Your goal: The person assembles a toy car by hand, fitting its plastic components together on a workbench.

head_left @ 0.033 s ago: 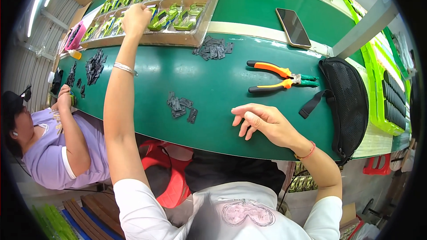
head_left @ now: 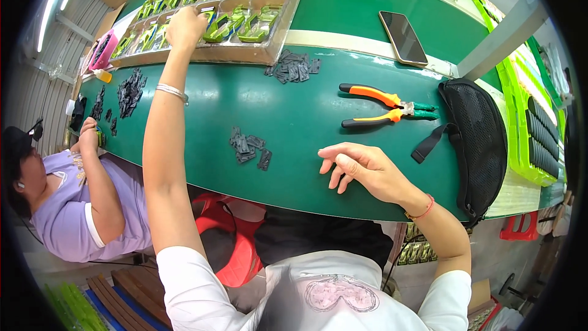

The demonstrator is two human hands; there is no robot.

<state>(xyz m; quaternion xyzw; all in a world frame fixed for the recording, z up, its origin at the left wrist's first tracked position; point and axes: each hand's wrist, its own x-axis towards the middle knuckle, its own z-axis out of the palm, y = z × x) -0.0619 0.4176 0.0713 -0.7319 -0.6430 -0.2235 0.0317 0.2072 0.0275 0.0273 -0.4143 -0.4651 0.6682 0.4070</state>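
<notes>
My left hand (head_left: 185, 28) reaches far forward over a divided tray (head_left: 245, 54) of bright green plastic parts (head_left: 257, 26). Its fingers are curled down among the parts in the nearest row, and the hand covers whatever they grip. Lower right, my right hand (head_left: 362, 170) hovers at or just over the green tabletop (head_left: 294, 181), fingers loosely bent and apart, holding nothing. Beyond it lie pliers (head_left: 389, 109) with orange and black handles and green-coated jaws. A small group of dark grey plastic pieces (head_left: 247, 146) lies between my arms; another pile (head_left: 293, 66) sits by the tray's near right corner.
A phone (head_left: 403, 38) lies at the back right, a black mesh pouch (head_left: 474, 147) at the right. Black pieces (head_left: 130, 93), a small yellow bottle (head_left: 103, 75) and a pink basket (head_left: 103, 50) are at the left. A co-worker in purple (head_left: 92, 208) sits there. A metal post (head_left: 502, 35) rises back right.
</notes>
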